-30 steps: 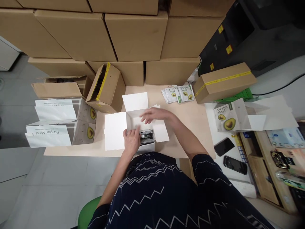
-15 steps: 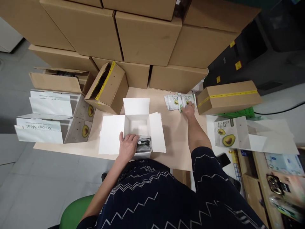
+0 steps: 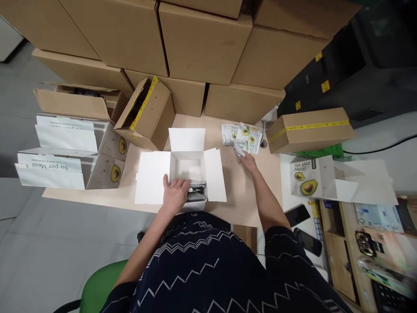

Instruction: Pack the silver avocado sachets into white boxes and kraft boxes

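Observation:
An open white box [image 3: 185, 159] stands on the table with its flaps folded out. Several grey-white sachets [image 3: 197, 189] are packed at its near end. My left hand [image 3: 176, 194] reaches over the box's left wall, fingers bent together against the sachets and thumb apart. To the right, my right hand [image 3: 249, 164] pinches the near end of an avocado-printed sachet [image 3: 245, 138], lifting it over other sachets [image 3: 228, 134] lying on the table. My fingertips are partly hidden.
Two white avocado-printed boxes [image 3: 101, 174] stand open at the left. Cardboard cartons [image 3: 202, 43] are stacked along the back. A taped carton [image 3: 312, 129] and another white box [image 3: 311, 179] are at the right, near two phones [image 3: 308, 241]. A green chair [image 3: 102, 284] is below.
My right hand has drawn back toward me and slightly left, tilting a sachet up off the pile. My left hand stays at the box. The camera view has shifted a little.

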Demonstrator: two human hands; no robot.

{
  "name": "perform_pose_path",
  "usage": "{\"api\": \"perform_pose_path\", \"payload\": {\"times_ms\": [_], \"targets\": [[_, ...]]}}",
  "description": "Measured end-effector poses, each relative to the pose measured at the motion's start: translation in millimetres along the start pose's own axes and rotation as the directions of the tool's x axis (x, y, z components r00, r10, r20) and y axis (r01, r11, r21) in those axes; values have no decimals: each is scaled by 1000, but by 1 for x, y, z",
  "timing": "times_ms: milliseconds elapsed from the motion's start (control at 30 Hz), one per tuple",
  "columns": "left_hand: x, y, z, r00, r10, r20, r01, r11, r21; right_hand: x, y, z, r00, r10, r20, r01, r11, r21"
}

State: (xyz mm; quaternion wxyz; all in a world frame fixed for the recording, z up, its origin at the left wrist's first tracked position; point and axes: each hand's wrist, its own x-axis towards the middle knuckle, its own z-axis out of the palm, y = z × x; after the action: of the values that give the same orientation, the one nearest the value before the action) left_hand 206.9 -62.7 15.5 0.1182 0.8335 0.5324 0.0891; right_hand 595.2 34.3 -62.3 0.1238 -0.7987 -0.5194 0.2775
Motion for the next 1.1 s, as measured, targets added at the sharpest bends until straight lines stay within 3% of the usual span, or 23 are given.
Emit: {"api": "perform_pose_path", "payload": {"times_ms": [133, 233, 333, 433, 567, 733, 867, 967, 1100], "targets": [[0, 0, -1, 1000, 14, 12, -13, 1000, -18, -41, -15, 3, 997, 19, 71, -43, 933, 358], [0, 0, -2, 1000, 23, 16, -23, 1000, -15, -61, -37, -18, 1000, -4, 24, -10, 825, 565], [1, 0, -2, 999, 27, 17, -27, 1000, -1, -82, -68, -54, 986, -106, -126, 161, 776, 609], [1, 0, -1, 999, 30, 15, -30, 1000, 1, -107, -103, -86, 939, -229, -257, 343, 698, 629], [1, -1, 1, 1000, 28, 11, -28, 1000, -3, -136, -148, -102, 884, -385, -267, 465, 650, 601], [1, 1, -1, 999, 30, 18, -30, 1000, 2, -150, -191, -92, 821, -570, -24, 536, 756, 376], [1, 2, -2, 1000, 26, 16, -26, 1000, 3, -147, -211, -74, 752, -634, 180, 605, 773, 191], [1, 2, -1, 1000, 27, 13, -27, 1000, 12, -135, -218, -53, 697, -615, 370, 642, 764, 60], [1, 1, 0, 1000, 30, 9, -30, 999, 18, -111, -225, -20, 638, -454, 623, 627, 776, -77]]}}
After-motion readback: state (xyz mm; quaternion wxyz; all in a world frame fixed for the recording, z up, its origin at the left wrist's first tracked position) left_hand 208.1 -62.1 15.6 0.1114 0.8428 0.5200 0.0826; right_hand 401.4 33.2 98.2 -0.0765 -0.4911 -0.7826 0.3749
